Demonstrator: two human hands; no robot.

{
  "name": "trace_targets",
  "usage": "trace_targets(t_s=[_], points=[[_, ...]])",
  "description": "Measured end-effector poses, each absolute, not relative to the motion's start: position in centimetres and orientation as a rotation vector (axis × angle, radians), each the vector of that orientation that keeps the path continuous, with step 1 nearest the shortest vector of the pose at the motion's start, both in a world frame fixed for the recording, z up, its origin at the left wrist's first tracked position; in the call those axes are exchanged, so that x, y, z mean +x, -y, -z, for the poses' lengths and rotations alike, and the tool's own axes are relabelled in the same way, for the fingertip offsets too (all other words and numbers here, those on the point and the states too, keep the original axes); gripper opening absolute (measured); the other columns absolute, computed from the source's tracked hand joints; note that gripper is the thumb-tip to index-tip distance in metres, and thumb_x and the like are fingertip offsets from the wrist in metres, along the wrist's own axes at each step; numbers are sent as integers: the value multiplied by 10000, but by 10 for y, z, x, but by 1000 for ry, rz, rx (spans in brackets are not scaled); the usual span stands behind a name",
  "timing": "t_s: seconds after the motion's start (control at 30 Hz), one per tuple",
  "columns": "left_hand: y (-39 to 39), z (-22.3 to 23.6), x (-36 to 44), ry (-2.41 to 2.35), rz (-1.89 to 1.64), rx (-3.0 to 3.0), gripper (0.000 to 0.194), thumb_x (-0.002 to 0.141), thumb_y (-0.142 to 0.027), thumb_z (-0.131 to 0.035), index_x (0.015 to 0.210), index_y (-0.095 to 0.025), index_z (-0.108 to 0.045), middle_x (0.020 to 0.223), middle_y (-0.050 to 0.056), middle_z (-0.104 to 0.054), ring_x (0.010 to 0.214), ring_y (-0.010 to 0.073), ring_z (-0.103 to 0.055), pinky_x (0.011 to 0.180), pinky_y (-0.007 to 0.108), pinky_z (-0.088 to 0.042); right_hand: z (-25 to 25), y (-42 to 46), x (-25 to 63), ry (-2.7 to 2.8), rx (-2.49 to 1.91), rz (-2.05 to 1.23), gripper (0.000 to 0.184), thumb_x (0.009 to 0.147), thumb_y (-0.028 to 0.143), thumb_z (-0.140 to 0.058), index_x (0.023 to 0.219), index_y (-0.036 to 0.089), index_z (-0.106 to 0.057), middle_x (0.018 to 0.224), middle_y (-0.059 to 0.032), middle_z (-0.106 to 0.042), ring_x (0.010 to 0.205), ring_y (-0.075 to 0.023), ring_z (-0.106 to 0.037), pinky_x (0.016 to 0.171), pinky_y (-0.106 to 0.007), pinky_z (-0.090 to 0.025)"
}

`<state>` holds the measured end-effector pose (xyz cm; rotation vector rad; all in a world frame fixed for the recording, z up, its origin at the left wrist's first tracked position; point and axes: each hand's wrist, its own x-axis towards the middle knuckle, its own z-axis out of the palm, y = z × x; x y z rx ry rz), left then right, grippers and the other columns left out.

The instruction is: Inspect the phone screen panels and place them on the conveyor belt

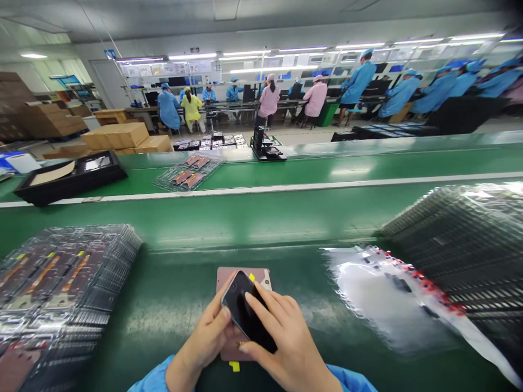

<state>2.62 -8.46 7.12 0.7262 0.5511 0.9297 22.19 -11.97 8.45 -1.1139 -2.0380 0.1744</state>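
Between your hands, the phone looks light, stiff, slippery, probably fragile; grip its edges. Your left hand pinches its left side; your right hand is spread across its face.

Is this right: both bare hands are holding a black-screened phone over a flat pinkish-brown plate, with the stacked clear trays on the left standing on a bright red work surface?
Not quite: the head view shows a green work surface, not a red one, under the stacked clear plastic trays on the left. The rest is right.
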Motion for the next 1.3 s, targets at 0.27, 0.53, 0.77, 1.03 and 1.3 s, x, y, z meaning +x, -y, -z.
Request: trace_targets(t_s=[0.27, 0.53, 0.77, 1.03, 1.3], points=[[64, -86, 16, -808, -969, 575, 370, 906, -410, -631, 1102, -103, -691, 984, 147, -772, 835, 237, -731, 683, 321, -618, -82, 102, 233, 1336, -1063, -1672, 531, 927, 629, -507, 1018, 165, -746, 761, -58, -709, 687, -179, -648, 635, -271, -503], [66, -83, 16, -819, -953, 572, 436, 836, -449, -716, 1099, -102, -688, 1025, 154, -772, 842, 246, -743, 714, 336, -631, -76, 104, 228, 1202, -1078, -1741, 516, 802, 639, -678, 694, 137, -630, 577, 20, -540, 541, -91, -483, 558, -221, -388], [67, -87, 17, -784, -916, 603, 509, 874, -511, -642, 1183, -107, -666, 1086, 168, -753, 954, 296, -731, 777, 370, -626, -75, 103, 227, 1155, -1081, -1719, 532, 770, 654, -700, 652, 144, -605, 547, 24, -526, 521, -93, -464, 537, -225, -380], [70, -92, 20, -702, -771, 757, 386, 875, -323, -695, 1215, -143, -677, 970, 120, -771, 802, 192, -742, 692, 265, -625, -68, 99, 233, 1046, -1113, -1597, 478, 860, 635, -620, 760, 168, -625, 610, 24, -580, 559, -112, -538, 541, -224, -418], [65, -95, 15, -803, -937, 747, 336, 870, -309, -693, 1168, -154, -705, 921, 97, -770, 693, 139, -701, 627, 228, -603, -75, 99, 232, 1113, -1015, -1902, 493, 817, 593, -698, 1070, 171, -693, 814, -59, -721, 732, -199, -725, 688, -292, -553]])
